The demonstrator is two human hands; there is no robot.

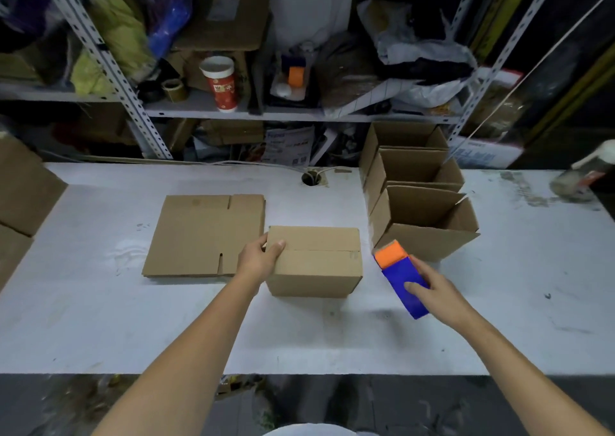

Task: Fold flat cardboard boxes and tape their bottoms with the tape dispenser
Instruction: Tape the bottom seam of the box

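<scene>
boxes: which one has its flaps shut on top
The box that the left hand holds, mid-table. The three boxes at right stand open; the cardboard beside it lies flat.

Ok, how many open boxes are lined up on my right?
3, in a row: the near box, the middle box behind it, the far box by the shelving; another could hide behind.

A red cup and perhaps a tape roll stand on the shelf behind the table
</scene>
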